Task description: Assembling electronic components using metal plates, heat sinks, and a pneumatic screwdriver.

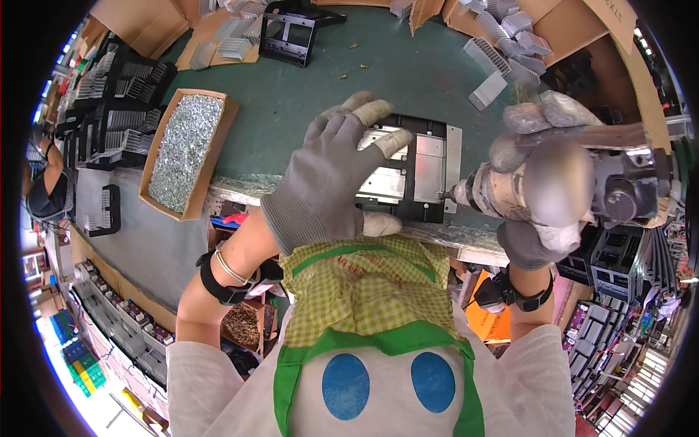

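A black frame with silvery metal plates [430,166] lies on the bench before me. Across its left part stretches my gloved left hand [328,171]: the thumb is at the near edge, some fingertips are at the far edge and one finger lies over the plates, so the frame is held between them. In a grey glove with pale fingertips, my right hand [535,240] is wrapped round a power screwdriver [502,189]. The tool lies nearly level, its tip pointing left at a screw by the frame's right edge. Whether tip and screw touch, I cannot tell.
A cardboard tray of small screws [186,153] stands left on the green bench [284,80]. Finned heat sinks [488,73] spill from a carton at the far right. Another black frame [287,36] stands at the back, and black parts with heat sinks [124,116] are stacked far left.
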A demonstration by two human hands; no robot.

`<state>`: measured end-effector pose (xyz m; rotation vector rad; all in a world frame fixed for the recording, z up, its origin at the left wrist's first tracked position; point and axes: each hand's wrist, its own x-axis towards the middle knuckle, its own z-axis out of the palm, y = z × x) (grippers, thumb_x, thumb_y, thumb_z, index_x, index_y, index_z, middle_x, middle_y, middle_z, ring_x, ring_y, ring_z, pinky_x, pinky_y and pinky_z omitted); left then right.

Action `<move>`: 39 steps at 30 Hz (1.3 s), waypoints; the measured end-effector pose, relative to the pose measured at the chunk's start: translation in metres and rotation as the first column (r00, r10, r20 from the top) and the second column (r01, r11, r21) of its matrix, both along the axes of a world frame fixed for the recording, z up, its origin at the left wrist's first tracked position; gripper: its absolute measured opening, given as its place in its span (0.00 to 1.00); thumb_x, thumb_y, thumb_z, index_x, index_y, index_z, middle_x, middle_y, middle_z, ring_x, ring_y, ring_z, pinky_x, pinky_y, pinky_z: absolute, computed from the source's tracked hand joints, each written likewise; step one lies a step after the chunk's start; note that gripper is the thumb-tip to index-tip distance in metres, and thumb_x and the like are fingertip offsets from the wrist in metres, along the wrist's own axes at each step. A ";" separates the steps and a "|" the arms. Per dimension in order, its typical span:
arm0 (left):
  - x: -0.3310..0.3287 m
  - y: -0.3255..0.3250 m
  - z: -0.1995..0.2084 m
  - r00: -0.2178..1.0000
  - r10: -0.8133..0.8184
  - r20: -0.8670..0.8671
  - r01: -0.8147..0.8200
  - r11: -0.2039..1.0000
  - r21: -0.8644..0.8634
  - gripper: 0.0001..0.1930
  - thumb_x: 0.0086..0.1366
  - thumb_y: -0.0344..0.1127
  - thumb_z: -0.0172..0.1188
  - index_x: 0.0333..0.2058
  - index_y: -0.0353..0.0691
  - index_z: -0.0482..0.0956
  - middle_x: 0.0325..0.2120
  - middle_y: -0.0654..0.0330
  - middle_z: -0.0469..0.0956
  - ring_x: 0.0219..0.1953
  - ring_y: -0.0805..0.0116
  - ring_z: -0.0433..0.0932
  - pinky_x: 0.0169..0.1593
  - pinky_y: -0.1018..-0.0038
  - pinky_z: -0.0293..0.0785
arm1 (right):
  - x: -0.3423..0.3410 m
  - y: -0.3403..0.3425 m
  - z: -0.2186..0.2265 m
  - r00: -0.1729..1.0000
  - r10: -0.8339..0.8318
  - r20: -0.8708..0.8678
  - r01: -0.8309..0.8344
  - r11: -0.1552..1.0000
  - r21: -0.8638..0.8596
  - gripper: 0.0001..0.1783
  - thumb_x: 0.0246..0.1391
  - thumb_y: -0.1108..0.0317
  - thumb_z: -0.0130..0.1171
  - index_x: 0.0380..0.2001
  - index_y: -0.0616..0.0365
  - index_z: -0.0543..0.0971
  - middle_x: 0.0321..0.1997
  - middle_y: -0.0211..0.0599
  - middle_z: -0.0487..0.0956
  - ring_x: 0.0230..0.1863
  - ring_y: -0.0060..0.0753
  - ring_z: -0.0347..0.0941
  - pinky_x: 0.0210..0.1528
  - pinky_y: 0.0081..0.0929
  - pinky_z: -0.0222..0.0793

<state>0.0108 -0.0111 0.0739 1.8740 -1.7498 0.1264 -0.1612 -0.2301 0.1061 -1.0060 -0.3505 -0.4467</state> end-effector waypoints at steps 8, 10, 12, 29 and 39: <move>-0.028 -0.025 0.009 0.971 -0.115 -0.210 0.069 0.975 -0.211 0.14 0.45 0.39 0.72 0.31 0.46 0.80 0.29 0.63 0.75 0.39 0.62 0.76 0.60 0.54 0.61 | 0.005 0.045 0.061 0.991 -0.082 0.109 0.105 0.968 -0.228 0.35 0.59 0.58 0.56 0.62 0.57 0.54 0.51 0.38 0.63 0.48 0.32 0.63 0.43 0.43 0.77; -0.027 -0.023 0.010 0.967 -0.137 -0.213 0.093 0.975 -0.204 0.13 0.45 0.39 0.72 0.30 0.46 0.80 0.27 0.64 0.75 0.38 0.62 0.76 0.60 0.54 0.61 | 0.002 0.040 0.061 0.995 -0.038 0.097 0.066 0.949 -0.310 0.33 0.58 0.57 0.58 0.60 0.53 0.55 0.46 0.36 0.64 0.45 0.29 0.62 0.39 0.43 0.77; -0.028 -0.018 0.009 0.964 -0.145 -0.221 0.107 0.979 -0.174 0.11 0.47 0.37 0.70 0.29 0.45 0.80 0.24 0.66 0.75 0.37 0.64 0.77 0.59 0.56 0.62 | -0.007 0.033 0.064 0.998 -0.037 0.050 0.051 0.946 -0.319 0.33 0.57 0.57 0.59 0.59 0.54 0.56 0.44 0.35 0.65 0.43 0.28 0.62 0.38 0.40 0.77; -0.030 0.002 0.004 0.958 -0.096 -0.271 0.036 0.976 -0.217 0.11 0.48 0.38 0.69 0.29 0.43 0.81 0.23 0.64 0.73 0.34 0.64 0.76 0.59 0.54 0.63 | 0.005 0.043 0.057 0.999 -0.029 0.017 0.032 0.966 -0.257 0.32 0.54 0.62 0.62 0.57 0.50 0.57 0.45 0.34 0.65 0.41 0.30 0.63 0.32 0.36 0.75; -0.017 0.039 0.003 0.989 0.142 -0.043 -0.144 0.988 -0.053 0.40 0.40 0.61 0.70 0.53 0.49 0.75 0.37 0.59 0.71 0.46 0.53 0.72 0.48 0.56 0.69 | 0.019 0.055 0.038 0.999 -0.024 0.029 0.029 0.982 -0.185 0.33 0.57 0.62 0.59 0.61 0.54 0.56 0.51 0.33 0.66 0.42 0.30 0.62 0.32 0.38 0.73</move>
